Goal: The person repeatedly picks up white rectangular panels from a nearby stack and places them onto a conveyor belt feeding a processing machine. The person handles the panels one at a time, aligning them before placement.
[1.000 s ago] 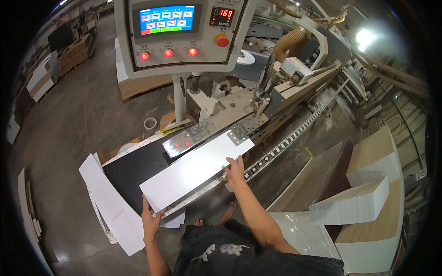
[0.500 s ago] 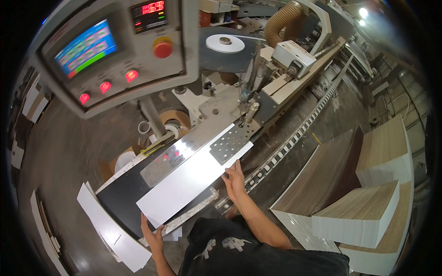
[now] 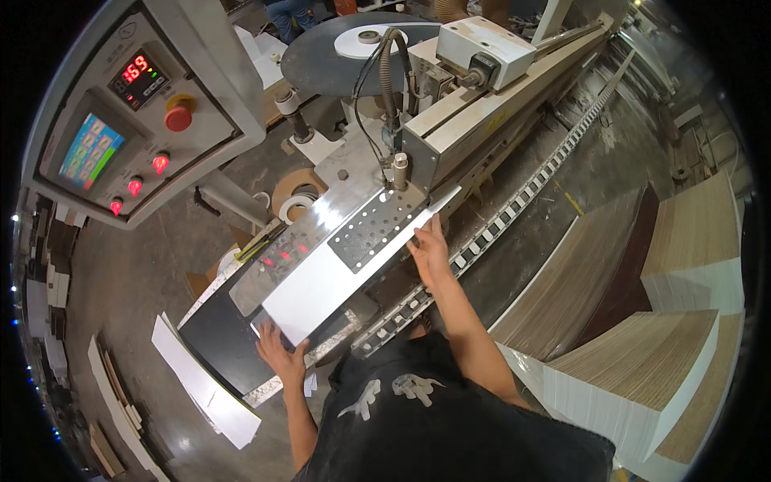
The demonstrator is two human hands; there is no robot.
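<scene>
A long white panel (image 3: 321,293) lies slantwise on the machine's table (image 3: 221,345), with a dark perforated plate (image 3: 373,234) over part of it. My left hand (image 3: 281,351) is at the panel's near end, its fingers spread and touching the end corner. Farther along the right side, my right hand (image 3: 431,253) rests its outstretched fingertips against the long edge. Neither hand appears wrapped around the panel. Beyond the plate stands a metal post (image 3: 399,170) with hoses above it. The panel's underside is hidden.
A control box (image 3: 193,88) with a lit screen and red button hangs at the left. Behind is a disc with a white tape roll (image 3: 369,40). A roller track (image 3: 498,225) runs along the right, beside stacked wood-grain panels (image 3: 634,365). White strips (image 3: 205,386) stand left.
The white panel has slid farther along the machine, away from me, with both hands following. My left fingers have spread more across its near end. The head view has shifted, too.
</scene>
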